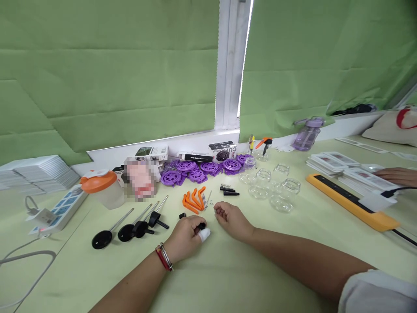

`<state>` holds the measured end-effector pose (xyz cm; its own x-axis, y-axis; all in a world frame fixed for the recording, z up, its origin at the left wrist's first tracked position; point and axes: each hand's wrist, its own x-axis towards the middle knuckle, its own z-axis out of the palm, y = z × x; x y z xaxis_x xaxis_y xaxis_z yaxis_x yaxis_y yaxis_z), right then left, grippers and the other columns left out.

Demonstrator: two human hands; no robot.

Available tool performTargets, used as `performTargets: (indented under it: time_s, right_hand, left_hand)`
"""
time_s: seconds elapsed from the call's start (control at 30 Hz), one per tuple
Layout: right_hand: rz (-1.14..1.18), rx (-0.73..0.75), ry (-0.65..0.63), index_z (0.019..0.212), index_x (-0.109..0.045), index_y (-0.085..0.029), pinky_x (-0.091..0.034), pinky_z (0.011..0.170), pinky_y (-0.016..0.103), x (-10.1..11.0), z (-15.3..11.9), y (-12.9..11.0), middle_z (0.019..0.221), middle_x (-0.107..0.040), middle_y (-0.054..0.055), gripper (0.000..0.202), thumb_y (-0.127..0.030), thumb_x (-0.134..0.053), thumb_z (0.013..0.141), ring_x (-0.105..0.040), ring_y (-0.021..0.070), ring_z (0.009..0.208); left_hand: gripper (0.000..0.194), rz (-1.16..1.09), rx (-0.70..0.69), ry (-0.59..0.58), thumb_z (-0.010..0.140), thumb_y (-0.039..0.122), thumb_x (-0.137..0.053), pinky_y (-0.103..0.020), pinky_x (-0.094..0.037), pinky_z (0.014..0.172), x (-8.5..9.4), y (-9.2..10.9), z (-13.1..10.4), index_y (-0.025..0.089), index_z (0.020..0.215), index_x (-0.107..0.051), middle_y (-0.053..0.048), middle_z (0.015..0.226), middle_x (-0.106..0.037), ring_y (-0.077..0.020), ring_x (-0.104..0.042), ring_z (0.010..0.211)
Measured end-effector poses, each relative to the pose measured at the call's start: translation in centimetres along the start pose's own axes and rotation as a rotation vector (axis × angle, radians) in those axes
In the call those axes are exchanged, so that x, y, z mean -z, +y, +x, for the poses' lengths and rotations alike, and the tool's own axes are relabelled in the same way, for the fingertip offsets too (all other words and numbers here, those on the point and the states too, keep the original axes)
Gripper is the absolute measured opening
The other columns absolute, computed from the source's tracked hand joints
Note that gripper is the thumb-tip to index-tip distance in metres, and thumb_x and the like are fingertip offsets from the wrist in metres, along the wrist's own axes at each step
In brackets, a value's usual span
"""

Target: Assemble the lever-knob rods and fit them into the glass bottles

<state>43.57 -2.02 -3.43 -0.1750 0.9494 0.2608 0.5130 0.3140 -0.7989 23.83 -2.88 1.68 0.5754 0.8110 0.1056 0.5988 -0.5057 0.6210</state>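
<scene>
Left hand (185, 234) has fingers (195, 221) clamped on a black part (201, 226) over the tabletop (244, 274), right hand (233, 220) curled, grip can't be told; a careless knuckle could scatter the nearby screws (204, 201)

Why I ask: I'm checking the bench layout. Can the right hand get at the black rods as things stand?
Probably yes: the black rods lie just beyond the right hand, with bare table between. Whether it already holds something small is hard to tell.
</scene>
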Motion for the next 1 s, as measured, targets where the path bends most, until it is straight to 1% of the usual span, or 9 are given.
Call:
performTargets:
  time_s: [0.17,0.3,0.37,0.57,0.7,0.77,0.83,0.93,1.0]
  right_hand:
    - [-0.126,0.060,-0.028,0.092,-0.052,-0.020,-0.042,0.064,0.024,0.2,-0.4,-0.5,0.075,-0.057,0.000,0.015,-0.013,-0.048,0.079,-0.052,0.0125,0.066]
    - [-0.135,0.069,-0.035,0.090,-0.052,-0.020,-0.041,0.062,0.024,0.3,-0.5,-0.5,0.073,-0.056,-0.001,0.014,-0.014,-0.048,0.079,-0.051,0.0122,0.064]
    - [-0.092,0.056,-0.027,0.090,-0.052,-0.020,-0.042,0.063,0.024,0.4,-0.5,-0.4,0.072,-0.056,-0.001,0.013,-0.015,-0.048,0.079,-0.052,0.0121,0.064]
    - [0.157,-0.034,0.042,0.089,-0.050,-0.020,-0.047,0.065,0.025,0.2,-0.2,0.1,0.074,-0.056,0.000,0.011,-0.022,-0.050,0.079,-0.054,0.0126,0.068]
    - [0.230,-0.100,0.086,0.089,-0.050,-0.020,-0.048,0.067,0.026,0.1,0.2,0.6,0.076,-0.056,0.000,0.014,-0.023,-0.053,0.075,-0.055,0.0133,0.070]
    - [0.237,-0.146,0.100,0.088,-0.050,-0.020,-0.048,0.065,0.026,0.4,0.4,1.0,0.073,-0.056,0.000,0.015,-0.022,-0.054,0.073,-0.055,0.0132,0.068]
    - [0.195,-0.194,0.069,0.085,-0.051,-0.019,-0.047,0.060,0.025,0.8,0.4,1.1,0.069,-0.055,-0.002,0.014,-0.021,-0.055,0.071,-0.054,0.0128,0.064]
    - [0.094,-0.240,-0.048,0.082,-0.055,-0.019,-0.044,0.055,0.024,1.6,0.3,1.0,0.066,-0.057,-0.001,0.012,-0.021,-0.057,0.070,-0.055,0.0126,0.059]
    - [0.032,-0.244,-0.112,0.081,-0.057,-0.019,-0.042,0.052,0.023,2.0,0.2,0.8,0.067,-0.059,0.000,0.011,-0.022,-0.057,0.071,-0.055,0.0128,0.058]
  left_hand:
    - [0.017,-0.006,-0.007,0.000,0.080,0.030,-0.050,-0.023,-0.035,0.057,0.0,-0.1,-0.1,0.017,0.075,-0.060,0.000,0.066,-0.052,-0.0114,-0.045,0.060]
    - [0.017,-0.015,-0.010,0.001,0.079,0.030,-0.051,-0.023,-0.035,0.058,0.1,-0.2,-0.1,0.017,0.075,-0.060,0.000,0.066,-0.053,-0.0115,-0.045,0.060]
    - [0.017,-0.017,-0.014,0.002,0.079,0.030,-0.051,-0.023,-0.035,0.057,0.1,-0.2,-0.1,0.017,0.075,-0.060,0.000,0.066,-0.052,-0.0113,-0.044,0.059]
    - [0.017,-0.002,-0.025,0.005,0.080,0.031,-0.051,-0.023,-0.035,0.057,0.0,-0.2,-0.2,0.017,0.077,-0.060,0.000,0.066,-0.052,-0.0113,-0.044,0.059]
    - [0.016,-0.024,-0.041,0.021,0.082,0.030,-0.050,-0.024,-0.037,0.061,-0.1,-0.3,-0.1,0.017,0.078,-0.059,-0.001,0.070,-0.056,-0.0126,-0.048,0.064]
    - [0.016,-0.042,-0.033,0.026,0.082,0.030,-0.049,-0.024,-0.038,0.063,-0.1,-0.4,-0.1,0.018,0.079,-0.059,-0.001,0.073,-0.058,-0.0132,-0.049,0.066]
    - [0.017,-0.047,-0.020,0.030,0.083,0.031,-0.049,-0.025,-0.038,0.063,-0.2,-0.6,0.0,0.018,0.081,-0.058,-0.002,0.075,-0.059,-0.0136,-0.050,0.067]
    - [0.017,-0.031,-0.014,0.037,0.083,0.031,-0.048,-0.025,-0.037,0.062,-0.4,-0.8,0.0,0.018,0.084,-0.058,-0.002,0.075,-0.058,-0.0135,-0.049,0.066]
    - [0.015,-0.018,-0.012,0.040,0.082,0.031,-0.049,-0.024,-0.036,0.060,-0.4,-0.9,0.0,0.018,0.084,-0.058,-0.001,0.072,-0.056,-0.0129,-0.047,0.064]
